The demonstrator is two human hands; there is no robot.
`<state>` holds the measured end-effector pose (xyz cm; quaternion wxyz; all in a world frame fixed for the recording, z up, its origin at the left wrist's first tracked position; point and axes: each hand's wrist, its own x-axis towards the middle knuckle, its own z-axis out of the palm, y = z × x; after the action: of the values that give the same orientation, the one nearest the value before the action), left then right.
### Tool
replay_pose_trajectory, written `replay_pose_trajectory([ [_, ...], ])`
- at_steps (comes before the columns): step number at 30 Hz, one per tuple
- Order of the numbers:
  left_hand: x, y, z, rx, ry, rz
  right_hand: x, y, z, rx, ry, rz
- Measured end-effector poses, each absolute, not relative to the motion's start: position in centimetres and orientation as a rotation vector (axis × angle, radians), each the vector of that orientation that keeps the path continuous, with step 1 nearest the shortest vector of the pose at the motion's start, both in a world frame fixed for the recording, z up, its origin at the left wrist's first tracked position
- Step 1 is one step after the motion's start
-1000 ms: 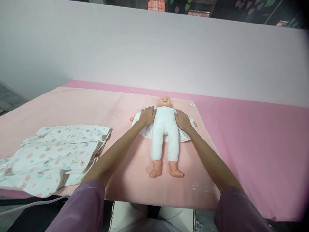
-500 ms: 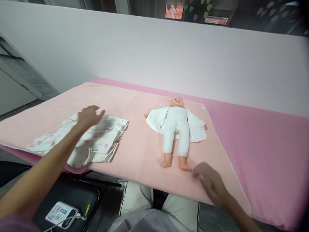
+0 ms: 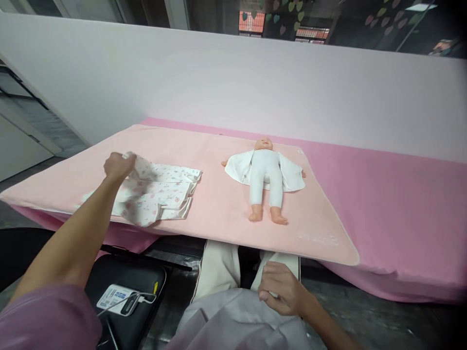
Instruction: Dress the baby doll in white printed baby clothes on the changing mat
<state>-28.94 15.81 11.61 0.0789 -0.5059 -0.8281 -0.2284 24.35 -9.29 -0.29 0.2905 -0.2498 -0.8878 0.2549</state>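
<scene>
At the left of the table, my left hand (image 3: 119,166) is closed on the upper corner of white baby clothing (image 3: 164,187) with a small pink print, lifting that part a little. The rest of the clothing lies folded on the pink mat, partly hidden by my forearm. My right hand (image 3: 280,288) hovers over my lap, in front of the table edge, its fingers curled closed with nothing visible in them. Beyond it, a baby doll (image 3: 266,175) lies on its back in white leggings, an open white top spread under its arms.
A light pink mat (image 3: 219,214) covers much of the table, over a darker pink cloth (image 3: 394,209). Behind stands a white partition (image 3: 233,82). Below left, a black chair seat (image 3: 146,277) holds a white device (image 3: 118,299) with a cable.
My left hand has come down and closed on the printed clothing, raising its corner. My right hand has drawn back from beside the doll's feet to my lap, its fingers curling.
</scene>
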Motion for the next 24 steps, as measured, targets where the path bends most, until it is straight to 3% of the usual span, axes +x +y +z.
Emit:
replay_pose_trajectory([
  [4, -19.9, 16.1, 16.0, -1.756, -2.305, -1.639, 23.6, -8.2, 3.3, -0.551, -2.112, 0.352],
  [7, -9.4, 9.7, 18.9, -2.377, -1.773, -1.960, 22.4, -7.0, 8.6, -0.687, -1.937, 0.155],
  [11, 2.0, -1.9, 20.5, -3.232, -1.010, -1.890, 21.5, -7.5, 15.3, -0.697, -1.804, 0.167],
  [14, 5.0, -6.6, 20.7, -3.452, -0.698, -2.096, 22.0, -9.6, 17.7, -0.716, -1.773, 0.203],
  [24, 6.5, -2.5, 20.4, -3.574, -0.613, -2.191, 24.8, -8.6, 18.4, -0.814, -1.769, 0.339],
])
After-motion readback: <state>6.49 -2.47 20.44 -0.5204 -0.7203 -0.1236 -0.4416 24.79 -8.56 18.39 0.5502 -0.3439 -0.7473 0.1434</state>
